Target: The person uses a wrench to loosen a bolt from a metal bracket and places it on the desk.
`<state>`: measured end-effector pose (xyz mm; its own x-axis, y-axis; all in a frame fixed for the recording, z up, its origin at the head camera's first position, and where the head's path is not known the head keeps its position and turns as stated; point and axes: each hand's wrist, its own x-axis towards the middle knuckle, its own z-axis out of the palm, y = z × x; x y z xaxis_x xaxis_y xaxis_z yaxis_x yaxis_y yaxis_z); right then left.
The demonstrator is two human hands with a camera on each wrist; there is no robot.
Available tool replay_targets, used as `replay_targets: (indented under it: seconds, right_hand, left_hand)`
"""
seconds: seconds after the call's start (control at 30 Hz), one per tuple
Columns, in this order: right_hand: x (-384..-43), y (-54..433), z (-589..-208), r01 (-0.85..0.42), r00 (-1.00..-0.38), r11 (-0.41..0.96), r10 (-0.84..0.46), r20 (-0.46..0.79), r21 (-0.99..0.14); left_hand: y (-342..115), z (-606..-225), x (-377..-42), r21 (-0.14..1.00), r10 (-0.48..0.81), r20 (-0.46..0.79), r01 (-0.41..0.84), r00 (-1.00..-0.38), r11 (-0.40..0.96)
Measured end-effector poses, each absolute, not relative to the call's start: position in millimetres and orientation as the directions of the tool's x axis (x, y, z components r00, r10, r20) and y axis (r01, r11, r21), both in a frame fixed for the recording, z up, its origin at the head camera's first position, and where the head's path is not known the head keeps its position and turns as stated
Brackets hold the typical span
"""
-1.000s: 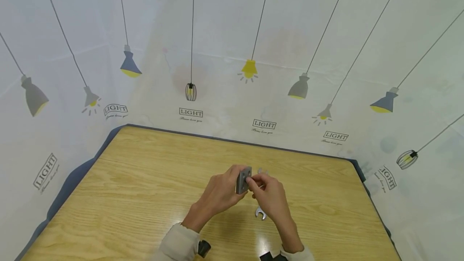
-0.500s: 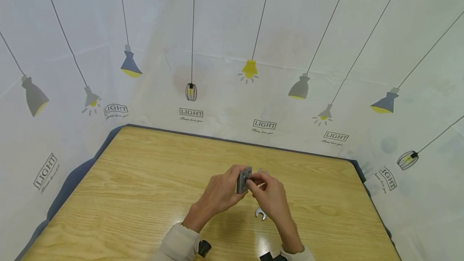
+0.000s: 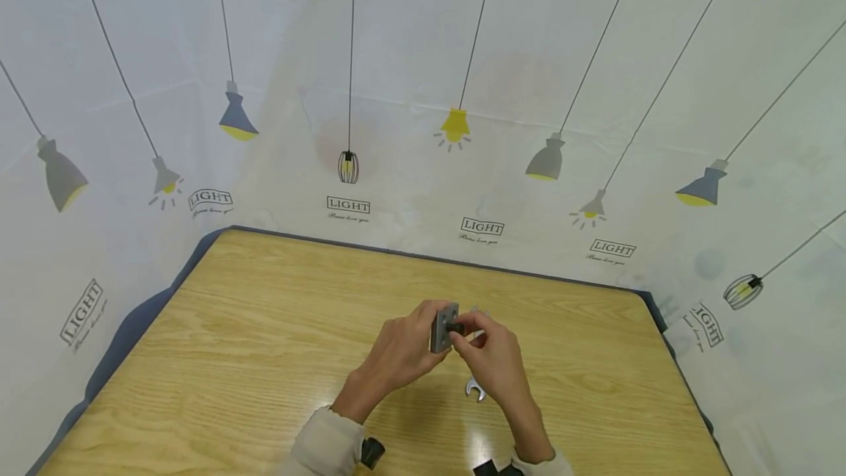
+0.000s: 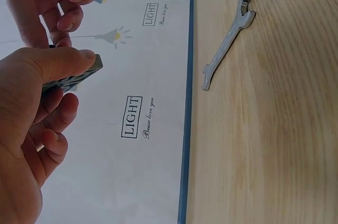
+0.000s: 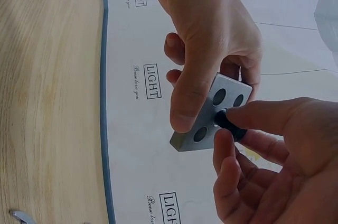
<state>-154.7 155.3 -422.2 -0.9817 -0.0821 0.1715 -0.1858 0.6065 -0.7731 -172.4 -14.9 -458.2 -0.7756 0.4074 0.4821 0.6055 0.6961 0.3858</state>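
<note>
Grey block in left hand, black piece in right hand.

There is one block, one black piece, one wrench.

Printed wall: lit softly and evenly in the head view, slightly greyish.
Counter: bright, warm yellow in the head view, with whitish glare near the bottom; paler in both wrist views.
Left hand: a soft shadow lies on the counter below it, so the light seems to come from above.
Wrench: its near end shines; its far end looks washed out.
Metal block: clear in the right wrist view, quite dark in the left wrist view.
Black peg: too dark for fine detail.
Printed lamps: the outer ones lean, as from a wide lens.
</note>
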Motion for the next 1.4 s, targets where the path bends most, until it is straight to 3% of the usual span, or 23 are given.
replay_targets:
  seconds: [0.6, 1.03, 1.4]
  right_hand:
    - [-154.4, 153.8, -423.3, -0.217, -0.976, 0.611, -0.11, 0.19, -0.761]
    - [-156.1, 156.1, -425.2, -0.074, -0.997, 0.566, -0.042, 0.06, -0.821]
    - [-158.9, 154.2, -424.2, -0.087, -0.996, 0.6, -0.066, 0.059, -0.795]
  left_hand:
    - [-15.7, -458.6, -172.8, 0.396, 0.403, 0.487, 0.607, -0.775, 0.689]
    - [-15.4, -460.1, -173.5, 0.384, 0.413, 0.499, 0.622, -0.762, 0.682]
    - [-17.0, -461.8, -172.2, 0.372, 0.412, 0.504, 0.621, -0.759, 0.69]
